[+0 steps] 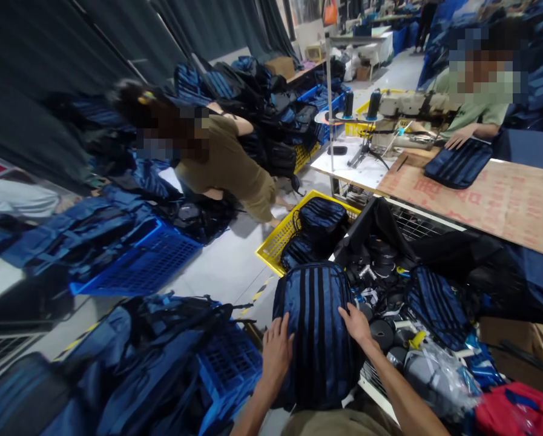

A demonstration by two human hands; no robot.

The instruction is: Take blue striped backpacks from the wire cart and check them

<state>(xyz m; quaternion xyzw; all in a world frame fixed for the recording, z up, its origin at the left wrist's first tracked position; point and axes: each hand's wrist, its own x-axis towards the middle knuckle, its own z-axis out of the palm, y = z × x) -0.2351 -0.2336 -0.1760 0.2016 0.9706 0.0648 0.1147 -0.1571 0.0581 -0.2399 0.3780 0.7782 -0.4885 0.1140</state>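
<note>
A dark blue backpack point(316, 321) with black vertical stripes is held upright in front of my body. My left hand point(276, 342) grips its left side, fingers laid over the front. On the opposite side my right hand point(356, 322) pinches the edge, thumb and fingertips on the striped face. The back of the backpack is hidden from me. Just beyond it, a yellow crate point(271, 245) holds more dark blue bags. To the right, a striped blue panel point(437, 306) lies among rolls of black strap point(382, 332).
Blue bags point(153, 357) and a blue crate point(230, 369) stand close on my left. A worker point(226, 157) bends over bags at another blue crate point(139, 260). Across the table point(516, 206), a second worker point(480, 115) sits at a sewing machine point(402, 104). Cardboard point(507, 339) lies at right.
</note>
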